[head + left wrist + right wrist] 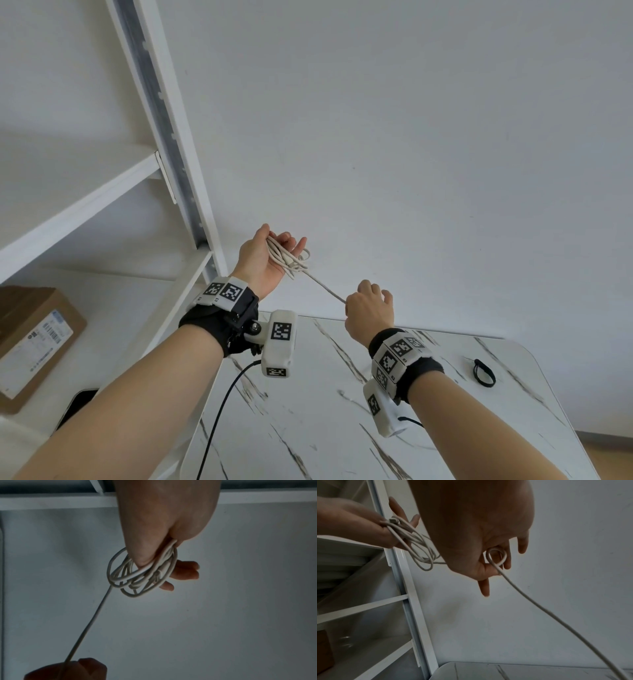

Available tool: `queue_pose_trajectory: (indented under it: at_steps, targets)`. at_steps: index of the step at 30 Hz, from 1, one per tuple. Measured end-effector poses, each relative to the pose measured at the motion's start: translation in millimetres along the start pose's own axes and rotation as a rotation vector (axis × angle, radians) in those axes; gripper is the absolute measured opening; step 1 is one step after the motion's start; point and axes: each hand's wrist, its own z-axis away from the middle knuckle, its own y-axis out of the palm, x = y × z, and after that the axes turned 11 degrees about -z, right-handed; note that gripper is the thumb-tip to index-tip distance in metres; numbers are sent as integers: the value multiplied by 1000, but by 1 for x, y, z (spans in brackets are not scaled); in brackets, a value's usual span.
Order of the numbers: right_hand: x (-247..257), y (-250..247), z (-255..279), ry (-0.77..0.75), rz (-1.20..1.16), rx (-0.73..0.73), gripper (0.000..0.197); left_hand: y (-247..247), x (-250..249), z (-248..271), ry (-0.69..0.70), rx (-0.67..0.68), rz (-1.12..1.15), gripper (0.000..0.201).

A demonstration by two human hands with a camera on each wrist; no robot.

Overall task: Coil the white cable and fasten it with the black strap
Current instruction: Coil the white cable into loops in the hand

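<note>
Several loops of the white cable (287, 257) hang in my left hand (279, 241), which grips the coil (142, 574) with thumb and fingers, raised above the table. A taut strand (323, 287) runs from the coil down to my right hand (366, 303). In the right wrist view the right hand (488, 566) pinches the cable, which makes a small loop (496, 557) around a finger; the free length (556, 619) trails away to the lower right. The black strap (484, 372) lies as a small loop on the table, to the right of my right wrist.
A white marble-patterned table (342, 428) lies below the hands. A white metal shelf frame (164, 137) stands at the left, with a cardboard box (34, 339) on a shelf. A black wire (222, 411) hangs from the left wrist camera. A plain white wall is behind.
</note>
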Motion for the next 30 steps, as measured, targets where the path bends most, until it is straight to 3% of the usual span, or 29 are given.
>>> queue_pose_trajectory:
  at_steps: [6,10,17,21,27,30]
  targets:
    - [1,-2,7,-147,-135,5,36,-7,-3,-2,9,-53,69,32]
    - [-3,0,10,-273,-263,114,37,-14,-4,-9,14,-71,108,24]
    - [-5,-3,17,-259,-368,227,28,-21,-8,-18,30,-91,118,15]
    - [-5,-3,17,-182,-531,240,19,-23,-7,-19,43,-108,105,13]
    - [-15,-2,12,120,-1114,122,18,-24,-8,-19,49,-97,124,16]
    - [-14,1,9,211,-1110,113,19,-22,-7,-17,51,-75,121,16]
